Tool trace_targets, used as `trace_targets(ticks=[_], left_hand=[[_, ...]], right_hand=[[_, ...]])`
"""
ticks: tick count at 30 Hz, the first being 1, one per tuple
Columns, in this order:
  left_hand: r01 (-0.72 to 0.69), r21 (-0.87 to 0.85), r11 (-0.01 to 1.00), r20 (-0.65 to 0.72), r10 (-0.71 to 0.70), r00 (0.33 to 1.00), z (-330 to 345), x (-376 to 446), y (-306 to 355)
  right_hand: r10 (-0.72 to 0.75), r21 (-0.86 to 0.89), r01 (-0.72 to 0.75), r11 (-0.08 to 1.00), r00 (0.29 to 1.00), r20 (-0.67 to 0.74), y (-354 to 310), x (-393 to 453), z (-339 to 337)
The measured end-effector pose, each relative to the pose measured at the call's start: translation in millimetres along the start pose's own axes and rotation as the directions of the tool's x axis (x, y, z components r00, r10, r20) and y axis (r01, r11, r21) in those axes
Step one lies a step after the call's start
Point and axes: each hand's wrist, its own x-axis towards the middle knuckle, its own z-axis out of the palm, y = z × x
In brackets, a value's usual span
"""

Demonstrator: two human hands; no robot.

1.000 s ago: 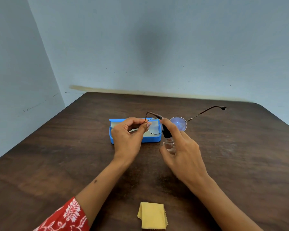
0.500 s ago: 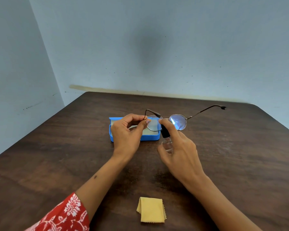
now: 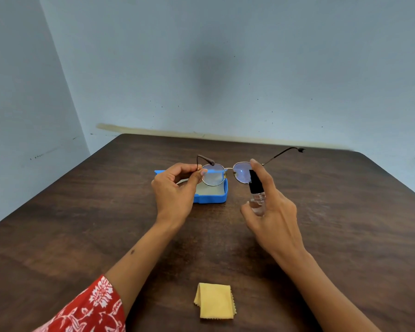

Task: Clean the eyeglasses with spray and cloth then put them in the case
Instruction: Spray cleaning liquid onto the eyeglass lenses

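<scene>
Nearest me, below and between my hands, the folded yellow cloth (image 3: 215, 301) lies on the table (image 3: 82, 236), left within easy reach for the wiping that I judge comes after the spraying.

My right hand (image 3: 271, 212) is wrapped around the small clear spray bottle (image 3: 256, 192), thumb on its near side and forefinger stretched up over the black nozzle, which sits just in front of the right lens, aimed so the mist should land on the glass.

My left hand (image 3: 175, 188) pinches the eyeglasses (image 3: 228, 172) at the left hinge between thumb and fingertips. I hold them lifted off the table with both arms unfolded and pointing away from me. Gripping only the frame corner keeps my fingers off the lenses.

Just beyond and under my left hand, the blue case (image 3: 213, 197) sits open on the table, with pale lining showing, ready to take the eyeglasses later. The two hands are apart, each busy with its own thing.
</scene>
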Motion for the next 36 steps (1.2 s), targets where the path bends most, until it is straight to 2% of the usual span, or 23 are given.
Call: trace_targets(ticks=[3, 6, 11, 13, 19, 28, 36], left_hand=[[0.006, -0.009, 1.0, 0.001, -0.006, 1.0, 0, 0, 1], [0.017, -0.012, 1.0, 0.003, -0.017, 1.0, -1, 1, 1], [0.027, -0.018, 0.999, -0.019, -0.027, 0.999, -2, 2, 0], [0.033, -0.01, 0.999, -0.026, -0.033, 0.999, -2, 2, 0], [0.049, -0.003, 0.999, -0.024, -0.049, 0.999, -2, 2, 0], [0.045, 0.039, 0.998, -0.009, -0.045, 0.999, 0, 0, -2], [0.036, 0.05, 0.998, -0.004, -0.035, 0.999, 1, -1, -2]], right_hand=[[0.021, -0.019, -0.021, 1.0, 1.0, 0.018, 0, 0, 0], [0.024, -0.016, -0.024, 1.0, 0.999, -0.029, 3, 0, 2], [-0.019, 0.0, 0.019, 1.0, 0.969, -0.248, 6, 0, 3], [0.009, 0.052, 0.008, 0.999, 0.95, -0.311, 12, 0, 2], [0.134, 0.173, -0.076, 0.982, 0.925, -0.355, 31, 10, 4], [0.14, 0.089, -0.115, 0.989, 0.917, -0.374, 48, 27, 8], [0.241, 0.024, -0.248, 0.968, 0.907, -0.345, 62, 34, 14]])
